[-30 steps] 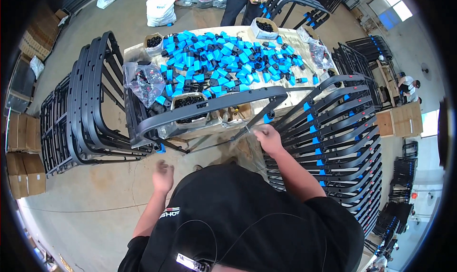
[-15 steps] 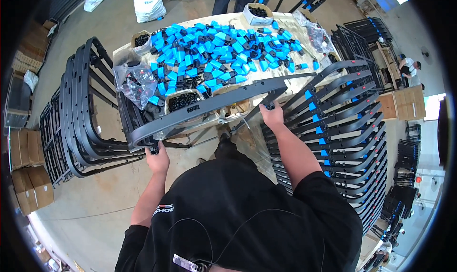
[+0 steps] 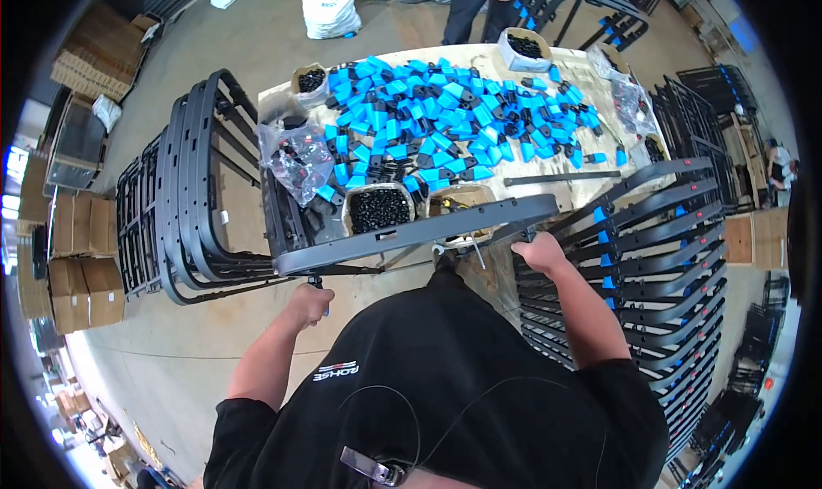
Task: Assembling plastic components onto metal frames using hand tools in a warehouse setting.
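Note:
In front of me a long dark grey metal frame point(image 3: 419, 234) with rounded corners spans the near edge of the table. My left hand point(image 3: 308, 307) is closed around a short black part below the frame's left corner; a bit of blue shows under the fist. Below the right corner my right hand point(image 3: 541, 253) is closed on another dark part of the same frame. Just beyond the frame stand a box of small black pieces point(image 3: 379, 210) and an open carton point(image 3: 454, 199). A large heap of blue-and-black plastic caps point(image 3: 458, 116) covers the tabletop.
Stacked dark frames point(image 3: 193, 181) stand on the left, and a long row of frames with blue caps point(image 3: 634, 283) on the right. A clear plastic bag point(image 3: 297, 159) lies at the table's left end. Across the table, a person point(image 3: 479, 5) stands near more frames.
My view has turned left, so the table sits farther right. The frame has come down nearer the table's front edge and lies more level. Both hands keep their grip.

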`<state>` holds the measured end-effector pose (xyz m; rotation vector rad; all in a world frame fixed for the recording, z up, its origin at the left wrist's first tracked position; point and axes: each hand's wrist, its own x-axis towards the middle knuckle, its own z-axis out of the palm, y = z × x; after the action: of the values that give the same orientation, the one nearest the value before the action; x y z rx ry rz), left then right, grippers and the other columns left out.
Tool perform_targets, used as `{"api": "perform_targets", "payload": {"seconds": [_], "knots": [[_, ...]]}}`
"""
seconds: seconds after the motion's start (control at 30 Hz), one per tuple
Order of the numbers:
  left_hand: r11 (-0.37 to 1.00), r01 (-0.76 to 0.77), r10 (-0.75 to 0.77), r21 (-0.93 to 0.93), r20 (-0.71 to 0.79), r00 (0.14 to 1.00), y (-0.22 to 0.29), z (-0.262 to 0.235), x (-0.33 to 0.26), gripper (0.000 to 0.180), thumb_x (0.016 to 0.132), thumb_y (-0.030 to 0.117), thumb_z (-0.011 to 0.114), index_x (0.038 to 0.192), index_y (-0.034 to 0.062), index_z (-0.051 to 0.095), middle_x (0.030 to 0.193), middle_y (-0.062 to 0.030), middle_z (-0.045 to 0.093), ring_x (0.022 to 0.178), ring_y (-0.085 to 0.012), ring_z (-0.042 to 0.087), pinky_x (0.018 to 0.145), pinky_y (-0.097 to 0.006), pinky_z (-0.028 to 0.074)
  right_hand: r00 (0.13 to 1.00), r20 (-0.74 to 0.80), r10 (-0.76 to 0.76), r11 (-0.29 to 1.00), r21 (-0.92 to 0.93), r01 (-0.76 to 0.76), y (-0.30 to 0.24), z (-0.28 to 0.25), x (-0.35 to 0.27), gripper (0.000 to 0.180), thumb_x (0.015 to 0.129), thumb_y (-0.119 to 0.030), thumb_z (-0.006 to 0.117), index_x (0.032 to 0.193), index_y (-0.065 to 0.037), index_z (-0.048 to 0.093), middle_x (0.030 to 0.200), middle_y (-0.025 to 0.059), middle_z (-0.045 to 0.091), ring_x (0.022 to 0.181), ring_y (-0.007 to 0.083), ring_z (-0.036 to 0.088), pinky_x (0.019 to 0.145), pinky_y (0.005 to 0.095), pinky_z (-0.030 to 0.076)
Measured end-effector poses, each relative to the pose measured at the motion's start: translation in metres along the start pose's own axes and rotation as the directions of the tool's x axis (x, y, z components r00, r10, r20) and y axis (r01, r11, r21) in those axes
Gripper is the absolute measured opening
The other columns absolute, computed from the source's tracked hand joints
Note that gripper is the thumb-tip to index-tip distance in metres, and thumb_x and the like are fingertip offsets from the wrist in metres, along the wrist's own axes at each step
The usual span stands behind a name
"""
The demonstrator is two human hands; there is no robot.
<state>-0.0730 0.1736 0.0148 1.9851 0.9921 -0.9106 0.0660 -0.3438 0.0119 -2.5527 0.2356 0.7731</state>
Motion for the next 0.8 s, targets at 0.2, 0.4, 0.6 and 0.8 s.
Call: {"api": "perform_targets", "payload": {"seconds": [0.2, 0.4, 0.6, 0.8], "knots": [[0.962, -0.109, 0.113, -0.251, 0.002, 0.994, -0.016, 0.004, 0.008, 0.019, 0.085, 0.021, 0.071, 0.08, 0.0034, 0.064, 0.07, -0.0073, 0.062, 0.058, -0.0208, 0.058, 0.053, -0.038, 0.048, 0.988, -0.112, -0.102, 0.896, 0.421, 0.14, 0.032, 0.028, 0.007, 0.049, 0.087, -0.049, 0.068, 0.093, 0.0, 0.068, 0.078, 0.0111, 0.067, 0.071, 0.0251, 0.065, 0.07, 0.0385, 0.052], [0.468, 0.194, 0.252, -0.862, 0.34, 0.906, -0.042, 0.017, 0.029, 0.016, 0.09, 0.02, 0.071, 0.086, 0.0133, 0.057, 0.07, 0.0009, 0.053, 0.06, -0.0127, 0.051, 0.049, -0.027, 0.041, 0.971, 0.206, -0.12, 0.335, 0.929, -0.156, 0.031, 0.029, -0.004, 0.039, 0.094, -0.047, 0.065, 0.088, -0.009, 0.058, 0.061, 0.0013, 0.048, 0.05, 0.0135, 0.043, 0.047, 0.0302, 0.034], [0.422, 0.433, 0.024, -0.797, 0.488, 0.873, -0.005, -0.01, -0.009, 0.024, 0.096, 0.025, 0.068, 0.086, 0.0134, 0.05, 0.067, 0.0036, 0.045, 0.047, -0.0051, 0.034, 0.037, -0.019, 0.02, 0.945, 0.314, 0.091, 0.581, 0.754, -0.306, 0.002, -0.008, -0.018, 0.041, 0.093, -0.049, 0.067, 0.086, -0.01, 0.056, 0.06, -0.0011, 0.045, 0.05, 0.0116, 0.04, 0.047, 0.0298, 0.031], [0.511, 0.261, 0.052, -0.819, 0.333, 0.942, -0.01, -0.001, -0.009, 0.023, 0.097, 0.022, 0.066, 0.086, 0.0125, 0.048, 0.067, 0.003, 0.042, 0.045, -0.0054, 0.03, 0.036, -0.021, 0.018, 0.95, 0.282, 0.134, 0.563, 0.767, -0.308, -0.007, -0.002, -0.023, 0.034, 0.089, -0.041, 0.074, 0.086, -0.012, 0.056, 0.06, -0.0031, 0.044, 0.051, 0.0096, 0.039, 0.047, 0.0285, 0.029]]}}
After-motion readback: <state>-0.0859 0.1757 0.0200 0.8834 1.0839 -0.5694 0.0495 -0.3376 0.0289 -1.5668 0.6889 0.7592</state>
